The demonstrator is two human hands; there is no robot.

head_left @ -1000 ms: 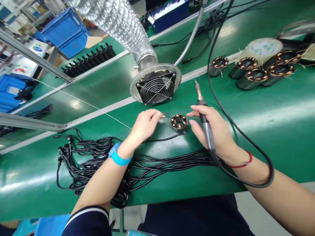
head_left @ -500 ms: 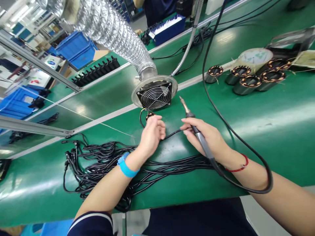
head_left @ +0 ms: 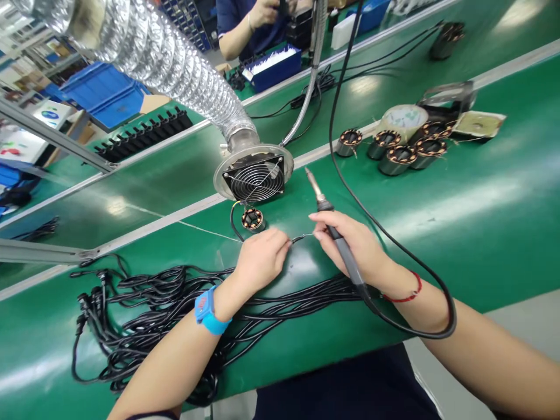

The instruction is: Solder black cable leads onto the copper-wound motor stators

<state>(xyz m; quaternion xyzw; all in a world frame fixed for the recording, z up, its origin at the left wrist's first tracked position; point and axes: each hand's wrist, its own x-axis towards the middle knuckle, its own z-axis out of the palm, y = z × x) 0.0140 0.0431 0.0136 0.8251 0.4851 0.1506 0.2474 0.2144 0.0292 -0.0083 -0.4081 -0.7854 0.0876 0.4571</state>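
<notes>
My right hand (head_left: 352, 248) is closed round a soldering iron (head_left: 343, 248), its metal tip pointing up and away from me. The thumb and forefinger of that hand also meet at the thin end of a black cable (head_left: 298, 238). My left hand (head_left: 262, 256) is closed on the same cable a little to the left, its fingertips partly hidden. Just beyond the left hand stands a copper-wound motor stator (head_left: 252, 220), with wires joined at its top. Beneath both hands lies a bundle of black cables (head_left: 301, 303) with connectors at the left end.
A round fume-extractor fan (head_left: 258, 181) on a silver duct (head_left: 175, 64) hangs close beyond the stator. Several stators (head_left: 398, 158) stand at the right beside a tape roll (head_left: 405, 119). The iron's cord (head_left: 363, 204) loops over my right forearm. A co-worker's arm (head_left: 245, 35) shows across the bench.
My left hand has come down from in front of the stator, which now shows fully. A thin, light wire end now shows at my right fingertips. The whole view has shifted.
</notes>
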